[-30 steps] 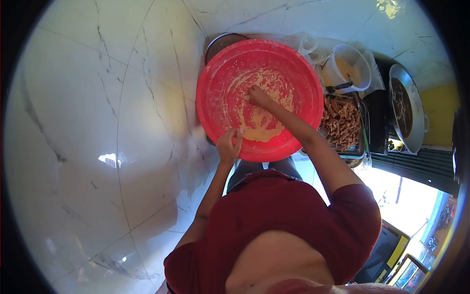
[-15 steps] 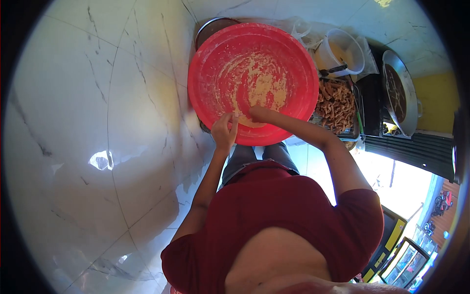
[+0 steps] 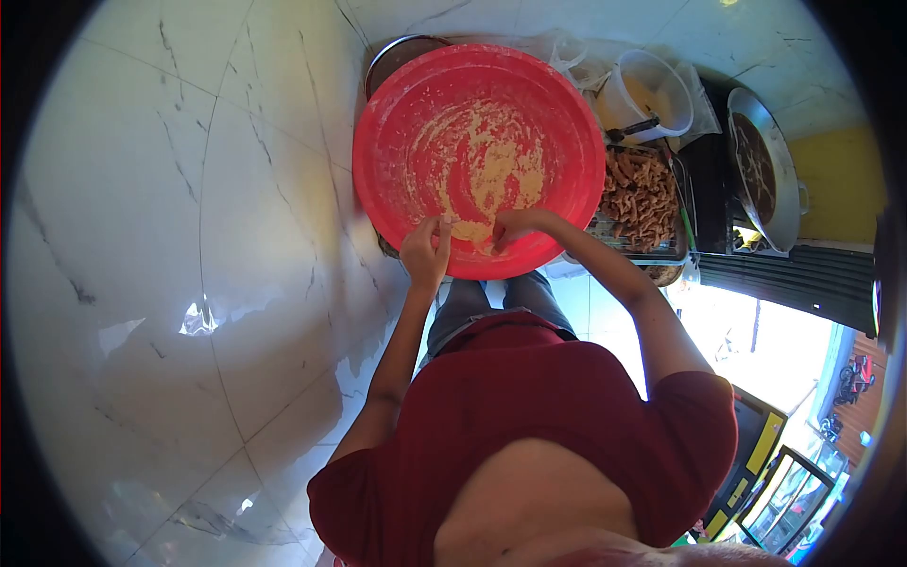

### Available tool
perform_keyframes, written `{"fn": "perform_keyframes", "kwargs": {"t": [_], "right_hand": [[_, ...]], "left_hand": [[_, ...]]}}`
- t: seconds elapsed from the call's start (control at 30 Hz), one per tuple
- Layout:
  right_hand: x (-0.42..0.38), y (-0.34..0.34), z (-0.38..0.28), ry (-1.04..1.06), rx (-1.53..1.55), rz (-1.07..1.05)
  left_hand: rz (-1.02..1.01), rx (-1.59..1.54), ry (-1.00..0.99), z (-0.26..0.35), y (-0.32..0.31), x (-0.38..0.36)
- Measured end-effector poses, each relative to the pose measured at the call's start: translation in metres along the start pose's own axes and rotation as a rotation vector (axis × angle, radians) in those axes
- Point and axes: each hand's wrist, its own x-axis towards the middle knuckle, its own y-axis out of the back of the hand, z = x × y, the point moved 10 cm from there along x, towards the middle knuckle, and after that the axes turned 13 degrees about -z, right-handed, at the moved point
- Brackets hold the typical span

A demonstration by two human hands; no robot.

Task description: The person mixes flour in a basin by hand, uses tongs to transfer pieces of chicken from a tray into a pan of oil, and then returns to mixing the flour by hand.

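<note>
A large red plastic basin (image 3: 378, 142) stands in front of me, its inside smeared with pale yellow, crumbly flour mix (image 3: 501, 165). My left hand (image 3: 425, 250) is at the basin's near left rim, with its fingers curled and the thumb beside them. What those fingers hold, if anything, is hidden. Inside the basin near the front, my right hand (image 3: 518, 225) points its bunched fingers down into the mix. Its fingertips touch a small heap there, and I cannot make out anything between them.
Right of the basin, brown fried strips (image 3: 642, 198) lie on a rack. Behind them stands a white plastic tub (image 3: 685, 104) with yellowish contents and a dark-handled utensil. A wide metal pan (image 3: 789, 161) of dark oil is farther right. Marble-look tiled wall (image 3: 274, 189) borders the left.
My right hand has shifted slightly right and down, and its fingers now point down into the mix near the front. My left hand has moved a little left. The whole view has shifted slightly.
</note>
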Motion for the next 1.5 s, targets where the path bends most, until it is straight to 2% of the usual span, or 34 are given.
{"fn": "perform_keyframes", "kwargs": {"t": [0.13,0.2,0.4,0.5,0.6,0.7,0.8,0.9,1.0,1.1,1.2,1.33,1.4,1.5], "right_hand": [[0.001,0.006,0.015,0.143,0.257,0.037],[-0.016,0.014,0.009,0.154,0.471,0.090],[-0.055,0.038,-0.024,0.369,0.820,0.198],[-0.053,0.043,-0.027,0.537,1.050,0.179],[-0.056,0.063,-0.017,0.537,0.905,0.472],[-0.062,0.074,-0.007,0.574,0.906,0.656],[-0.068,0.078,0.017,0.510,0.889,0.862],[-0.080,0.078,0.022,0.430,0.860,0.962],[-0.086,0.079,0.017,0.469,0.854,0.942],[-0.098,0.076,0.002,0.600,1.071,0.921],[-0.092,0.077,0.026,0.560,0.947,0.962],[-0.079,0.089,0.047,0.376,0.826,0.973],[-0.065,0.110,0.055,0.316,0.759,0.964],[-0.056,0.162,0.062,0.351,0.724,1.040]], "left_hand": [[-0.012,-0.014,0.008,0.002,0.001,0.000],[-0.033,-0.017,0.024,0.002,0.001,0.001],[-0.008,0.031,-0.009,-0.005,-0.003,0.000],[-0.026,0.023,0.001,0.000,-0.001,0.000],[-0.034,-0.003,-0.008,0.001,-0.001,0.000],[-0.026,-0.001,-0.022,0.004,0.001,0.000],[-0.024,-0.005,-0.014,0.006,0.001,0.001],[-0.027,-0.017,-0.003,0.008,0.001,0.002],[-0.037,-0.004,0.011,0.013,0.003,0.002],[-0.038,0.002,0.015,0.010,0.001,0.004],[-0.041,0.016,0.019,0.009,0.000,0.003],[-0.039,0.025,0.023,0.009,-0.001,0.002],[-0.043,0.038,0.036,0.008,-0.002,0.002],[-0.041,0.062,0.042,0.010,0.000,0.002]]}}
